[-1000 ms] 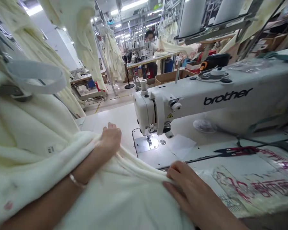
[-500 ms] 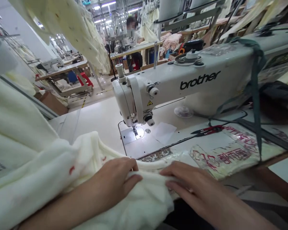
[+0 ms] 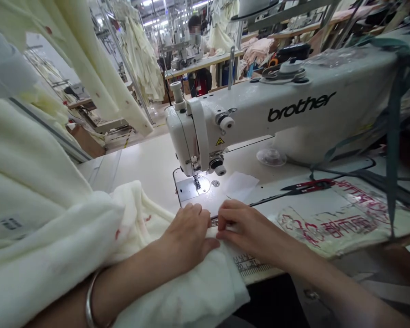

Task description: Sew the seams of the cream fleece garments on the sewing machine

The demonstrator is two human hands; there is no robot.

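A cream fabric garment (image 3: pixel 205 278) with small red marks spreads over the near left of the table and hangs past its front edge. My left hand (image 3: pixel 191 232) is closed on the garment's edge, its thumb towards the right. Close beside it my right hand (image 3: pixel 241 228) pinches the same edge between thumb and fingers. Both hands are just in front of the needle plate (image 3: pixel 189 187) of a white sewing machine (image 3: pixel 222 127). The lit presser foot (image 3: pixel 197 183) stands over the plate with no cloth under it.
Red-handled thread snips (image 3: pixel 307 186) lie right of the machine's needle area. A clear plastic dish (image 3: pixel 271 156) and a white scrap (image 3: pixel 241 186) rest under the arm. A green strap (image 3: pixel 394 150) hangs over the machine. Behind, a person (image 3: pixel 196 45) sits at another table.
Both hands have moved forward with the cloth edge, nearer the needle plate, and closer together. The right hand's fingers have curled tighter. The view has shifted slightly.
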